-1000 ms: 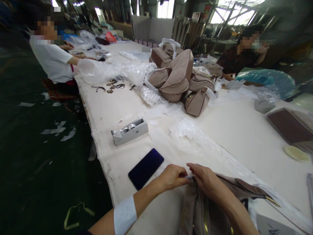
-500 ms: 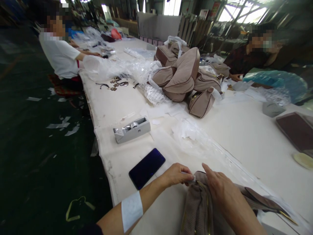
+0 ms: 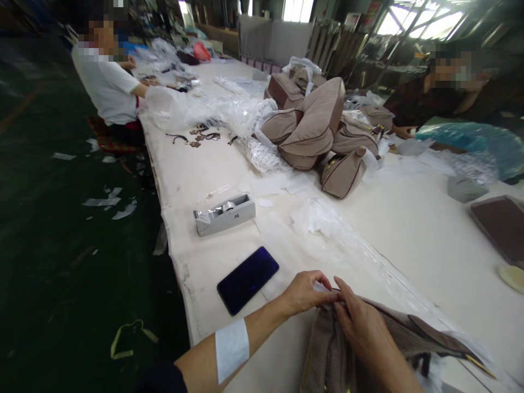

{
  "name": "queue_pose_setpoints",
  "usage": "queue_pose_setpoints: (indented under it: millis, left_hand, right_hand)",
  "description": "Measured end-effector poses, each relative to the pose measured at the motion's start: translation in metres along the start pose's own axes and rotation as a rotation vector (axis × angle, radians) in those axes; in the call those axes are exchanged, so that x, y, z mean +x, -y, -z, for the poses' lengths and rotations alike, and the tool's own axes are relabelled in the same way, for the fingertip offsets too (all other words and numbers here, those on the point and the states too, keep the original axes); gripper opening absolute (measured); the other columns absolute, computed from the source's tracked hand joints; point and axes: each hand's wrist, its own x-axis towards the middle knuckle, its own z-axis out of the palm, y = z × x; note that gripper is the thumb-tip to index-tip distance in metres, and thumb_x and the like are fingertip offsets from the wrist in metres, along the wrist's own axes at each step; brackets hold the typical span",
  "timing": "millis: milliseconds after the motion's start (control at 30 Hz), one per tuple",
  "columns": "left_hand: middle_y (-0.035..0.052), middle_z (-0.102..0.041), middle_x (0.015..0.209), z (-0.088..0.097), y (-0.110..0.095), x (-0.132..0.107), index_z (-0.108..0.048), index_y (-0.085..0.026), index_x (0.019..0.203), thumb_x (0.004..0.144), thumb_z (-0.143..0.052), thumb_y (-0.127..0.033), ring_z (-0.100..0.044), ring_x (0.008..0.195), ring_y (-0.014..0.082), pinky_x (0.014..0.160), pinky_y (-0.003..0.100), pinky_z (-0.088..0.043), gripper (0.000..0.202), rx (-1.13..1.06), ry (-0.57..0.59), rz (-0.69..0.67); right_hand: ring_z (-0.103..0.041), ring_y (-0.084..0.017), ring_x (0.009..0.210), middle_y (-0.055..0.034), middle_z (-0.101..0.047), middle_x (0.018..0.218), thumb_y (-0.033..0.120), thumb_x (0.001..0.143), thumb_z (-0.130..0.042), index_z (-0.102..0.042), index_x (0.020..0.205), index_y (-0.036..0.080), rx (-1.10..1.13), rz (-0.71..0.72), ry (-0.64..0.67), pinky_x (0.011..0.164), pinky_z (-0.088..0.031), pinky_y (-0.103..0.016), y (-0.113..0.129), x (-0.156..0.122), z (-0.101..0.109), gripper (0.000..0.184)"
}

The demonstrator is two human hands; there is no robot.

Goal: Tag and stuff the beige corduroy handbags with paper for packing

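Note:
A taupe fabric bag [image 3: 325, 349] with gold-coloured zips stands at the table's front edge, partly cut off by the frame. My left hand [image 3: 309, 295] is closed in a pinch at the bag's top corner, with a small white piece [image 3: 320, 287] showing between thumb and fingers; whether it is paper or tape I cannot tell. Meeting those fingertips, my right hand [image 3: 362, 322] is closed on the bag's top edge, its fingers bent over the fabric. A flap or strap of the bag [image 3: 426, 333] stretches out to the right. A white patch [image 3: 232, 349] is stuck on my left forearm.
A dark phone [image 3: 248, 280] and a grey tape dispenser [image 3: 225, 214] lie left of the bag. Further back are piled taupe bags [image 3: 313, 131], clear plastic wrap [image 3: 213, 112] and small dark charms [image 3: 198, 137]. One person [image 3: 108, 87] sits at left, another [image 3: 434, 98] at right.
My right hand has moved left, from spread beside the bag to closed at its top corner. My left hand has shifted slightly right, and the fingertips of both hands now meet.

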Motion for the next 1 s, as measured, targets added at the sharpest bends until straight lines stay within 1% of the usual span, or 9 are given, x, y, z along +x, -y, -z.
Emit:
queue_pose_setpoints:
  millis: [67, 233, 400, 500, 600, 700, 800, 900, 1000]
  left_hand:
    - [-0.0010, -0.058, 0.063, 0.002, 0.002, 0.000, -0.061, -0.012, 0.092, 0.063, -0.071, -0.043, -0.055, 0.053, 0.0114, 0.050, 0.023, -0.045, 0.044, -0.001, 0.001, -0.025]
    - [-0.0022, -0.057, 0.063, 0.009, 0.005, -0.002, -0.058, -0.011, 0.116, 0.071, -0.065, -0.040, -0.053, 0.052, 0.0092, 0.051, 0.022, -0.045, 0.054, 0.010, 0.036, -0.071]
    - [-0.0031, -0.057, 0.066, 0.014, 0.003, -0.006, -0.051, -0.014, 0.126, 0.074, -0.063, -0.043, -0.053, 0.053, 0.0074, 0.055, 0.021, -0.044, 0.061, -0.019, 0.017, -0.089]
    - [0.0003, -0.062, 0.066, 0.017, 0.004, -0.009, -0.057, -0.009, 0.110, 0.067, -0.068, -0.044, -0.059, 0.054, 0.0117, 0.054, 0.024, -0.047, 0.057, -0.080, 0.056, -0.007]
    - [0.0024, -0.063, 0.062, 0.018, 0.004, -0.011, -0.062, -0.009, 0.077, 0.061, -0.068, -0.033, -0.060, 0.054, 0.0118, 0.053, 0.021, -0.044, 0.029, -0.103, 0.048, 0.016]
    - [-0.0003, -0.061, 0.055, 0.016, 0.004, -0.010, -0.060, -0.012, 0.070, 0.058, -0.061, -0.023, -0.057, 0.050, 0.0102, 0.051, 0.020, -0.042, 0.017, -0.122, -0.017, 0.005]
    - [-0.0022, -0.059, 0.049, 0.014, 0.005, -0.007, -0.060, -0.013, 0.070, 0.057, -0.056, -0.022, -0.055, 0.044, 0.0106, 0.048, 0.021, -0.042, 0.017, -0.135, -0.042, 0.018]
    - [-0.0034, -0.057, 0.048, 0.014, 0.007, -0.007, -0.060, -0.013, 0.070, 0.056, -0.056, -0.021, -0.053, 0.043, 0.0095, 0.047, 0.020, -0.040, 0.017, -0.138, -0.056, 0.017]
    - [-0.0032, -0.058, 0.050, 0.015, 0.008, -0.009, -0.060, -0.013, 0.069, 0.056, -0.060, -0.022, -0.054, 0.046, 0.0092, 0.048, 0.020, -0.040, 0.016, -0.130, -0.047, 0.011]
  right_hand:
    - [-0.069, -0.029, 0.081, -0.0174, -0.071, 0.091, 0.034, 0.082, -0.025, -0.050, 0.124, 0.001, 0.027, -0.072, 0.016, 0.071, -0.054, -0.042, 0.004, 0.002, -0.001, 0.059]
    - [-0.063, -0.029, 0.102, -0.0206, -0.064, 0.114, 0.034, 0.081, -0.026, -0.052, 0.124, 0.001, -0.015, -0.072, 0.050, 0.085, -0.049, -0.041, 0.012, 0.009, 0.002, 0.060]
    - [-0.067, -0.025, 0.081, -0.0125, -0.070, 0.088, 0.025, 0.082, -0.029, -0.047, 0.130, 0.005, 0.005, -0.089, 0.229, 0.075, -0.049, -0.037, 0.012, 0.018, 0.006, 0.055]
    - [-0.066, -0.025, 0.089, -0.0141, -0.070, 0.095, 0.024, 0.082, -0.030, -0.054, 0.124, 0.006, 0.007, -0.112, 0.165, 0.081, -0.047, -0.038, 0.011, 0.019, 0.001, 0.051]
    - [-0.066, -0.025, 0.088, -0.0148, -0.070, 0.095, 0.024, 0.083, -0.027, -0.056, 0.120, 0.007, 0.014, -0.100, 0.115, 0.080, -0.048, -0.039, 0.010, 0.018, -0.006, 0.050]
    - [-0.064, -0.025, 0.098, -0.0189, -0.065, 0.111, 0.021, 0.081, -0.028, -0.050, 0.126, 0.003, 0.039, -0.066, 0.109, 0.086, -0.046, -0.038, 0.009, 0.020, -0.009, 0.054]
    - [-0.065, -0.024, 0.090, -0.0179, -0.065, 0.111, 0.024, 0.077, -0.037, -0.043, 0.132, 0.002, 0.095, -0.086, 0.238, 0.081, -0.046, -0.035, 0.012, 0.023, -0.002, 0.059]
    - [-0.062, -0.022, 0.072, -0.0074, -0.068, 0.082, 0.035, 0.076, -0.044, -0.059, 0.102, 0.014, 0.127, -0.068, 0.366, 0.067, -0.043, -0.032, 0.018, 0.025, 0.008, 0.037]
    - [-0.059, -0.021, 0.069, -0.0046, -0.064, 0.071, 0.033, 0.075, -0.040, -0.053, 0.076, 0.020, 0.092, -0.057, 0.339, 0.064, -0.039, -0.031, 0.022, 0.025, 0.011, 0.018]
